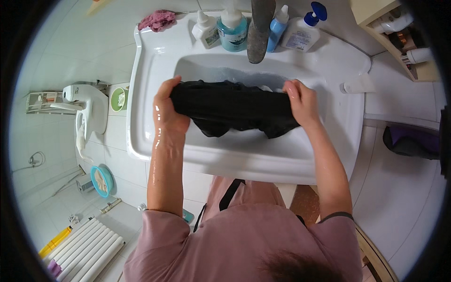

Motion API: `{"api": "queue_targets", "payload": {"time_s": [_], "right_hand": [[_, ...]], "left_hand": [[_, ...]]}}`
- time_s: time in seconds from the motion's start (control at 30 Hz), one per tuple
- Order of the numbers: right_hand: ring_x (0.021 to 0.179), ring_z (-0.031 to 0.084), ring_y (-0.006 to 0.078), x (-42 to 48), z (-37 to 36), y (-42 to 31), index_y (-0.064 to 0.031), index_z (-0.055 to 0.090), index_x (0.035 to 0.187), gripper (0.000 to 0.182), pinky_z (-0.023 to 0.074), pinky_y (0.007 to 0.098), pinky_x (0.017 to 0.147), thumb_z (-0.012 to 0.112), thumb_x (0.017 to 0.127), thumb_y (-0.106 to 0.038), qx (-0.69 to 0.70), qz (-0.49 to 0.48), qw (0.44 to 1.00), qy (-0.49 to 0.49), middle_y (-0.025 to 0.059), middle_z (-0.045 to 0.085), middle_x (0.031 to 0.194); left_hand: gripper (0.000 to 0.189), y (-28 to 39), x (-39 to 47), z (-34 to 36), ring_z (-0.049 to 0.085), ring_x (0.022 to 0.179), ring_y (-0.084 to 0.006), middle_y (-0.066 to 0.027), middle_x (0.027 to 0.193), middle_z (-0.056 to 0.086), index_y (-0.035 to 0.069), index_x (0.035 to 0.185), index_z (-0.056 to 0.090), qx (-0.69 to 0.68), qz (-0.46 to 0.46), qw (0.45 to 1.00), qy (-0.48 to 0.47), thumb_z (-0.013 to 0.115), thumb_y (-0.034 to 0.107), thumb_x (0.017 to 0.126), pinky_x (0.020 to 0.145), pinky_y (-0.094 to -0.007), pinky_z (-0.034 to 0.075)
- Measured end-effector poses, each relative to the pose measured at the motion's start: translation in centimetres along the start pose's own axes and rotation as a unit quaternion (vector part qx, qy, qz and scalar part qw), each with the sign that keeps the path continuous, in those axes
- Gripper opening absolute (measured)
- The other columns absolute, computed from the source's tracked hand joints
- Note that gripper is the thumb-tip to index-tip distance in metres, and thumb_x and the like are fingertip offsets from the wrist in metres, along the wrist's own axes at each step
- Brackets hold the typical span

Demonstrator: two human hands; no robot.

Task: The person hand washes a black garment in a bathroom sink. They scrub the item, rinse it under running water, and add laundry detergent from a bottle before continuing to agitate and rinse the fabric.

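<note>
A black cloth garment (232,105) is stretched sideways between my two hands, above the basin of a white ceramic sink (239,153). My left hand (171,105) grips its left end, and that wrist and forearm shine with water. At the other end, my right hand (301,102) has its fingers closed on the cloth. The garment's lower edge hangs in loose folds. Behind it, water (243,74) shows in the basin, with a bit of something whitish partly hidden by the cloth. The faucet (259,42) reaches over the basin's far side.
Along the sink's back ledge stand a white bottle (206,31), a blue liquid pump bottle (232,33), a slim blue bottle (277,30) and a white pump bottle (303,33). A pink cloth (157,20) lies at the back left corner. A white tube (357,85) rests on the right rim.
</note>
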State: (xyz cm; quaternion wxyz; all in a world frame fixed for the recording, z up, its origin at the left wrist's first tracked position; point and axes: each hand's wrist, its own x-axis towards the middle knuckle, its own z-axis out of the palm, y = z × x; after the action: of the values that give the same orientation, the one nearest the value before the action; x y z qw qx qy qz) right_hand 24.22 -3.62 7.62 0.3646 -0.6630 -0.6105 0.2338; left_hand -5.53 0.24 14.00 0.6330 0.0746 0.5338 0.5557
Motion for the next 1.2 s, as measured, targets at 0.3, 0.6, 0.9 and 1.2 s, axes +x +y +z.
{"api": "queue_targets", "payload": {"time_s": [0.3, 0.6, 0.9, 1.2], "right_hand": [[0.107, 0.059, 0.0280, -3.7, 1.0, 5.8, -0.0111, 0.058, 0.121, 0.044, 0.0459, 0.0392, 0.091, 0.068, 0.081, -0.028, -0.060, 0.112, 0.962, -0.242, 0.0101, 0.063, 0.117], [0.117, 0.047, 0.0387, -4.7, 8.4, 4.9, -0.0152, 0.034, 0.143, 0.081, 0.0457, 0.0538, 0.089, 0.073, 0.075, -0.033, -0.309, 0.061, 0.922, -0.223, 0.0140, 0.038, 0.134], [0.100, 0.063, 0.0368, -5.1, 8.6, 8.4, -0.0112, 0.051, 0.127, 0.060, 0.0491, 0.0457, 0.087, 0.068, 0.070, -0.022, -0.097, 0.181, 0.976, -0.066, 0.0187, 0.064, 0.111], [0.098, 0.057, 0.0321, -7.4, -1.6, -5.1, -0.0014, 0.061, 0.099, 0.037, 0.0445, 0.0361, 0.089, 0.062, 0.062, -0.005, 0.201, -0.045, 0.972, -0.113, 0.0167, 0.058, 0.100]], "left_hand": [[0.009, 1.2, 3.9, -0.6, 0.054, 0.080, -0.0162, -0.0029, 0.076, 0.055, 0.006, 0.085, 0.062, 0.162, 0.233, 0.958, 0.036, 0.067, 0.012, 0.080, 0.075, -0.0287, 0.042], [0.018, -10.4, -2.6, -4.7, 0.058, 0.077, -0.0186, -0.0064, 0.088, 0.062, 0.005, 0.098, 0.061, 0.142, 0.039, 0.989, -0.001, 0.056, 0.005, 0.081, 0.074, -0.0301, 0.049], [0.064, -22.0, -0.2, -3.0, 0.035, 0.132, -0.0399, -0.0261, 0.140, 0.035, -0.006, 0.134, 0.035, -0.063, -0.285, 0.956, -0.012, 0.052, 0.038, 0.091, 0.113, -0.0505, 0.024], [0.071, -21.1, 2.5, 0.8, 0.052, 0.116, -0.0311, -0.0123, 0.128, 0.055, 0.006, 0.129, 0.050, -0.378, -0.067, 0.876, -0.292, 0.042, 0.063, 0.086, 0.101, -0.0447, 0.041]]}}
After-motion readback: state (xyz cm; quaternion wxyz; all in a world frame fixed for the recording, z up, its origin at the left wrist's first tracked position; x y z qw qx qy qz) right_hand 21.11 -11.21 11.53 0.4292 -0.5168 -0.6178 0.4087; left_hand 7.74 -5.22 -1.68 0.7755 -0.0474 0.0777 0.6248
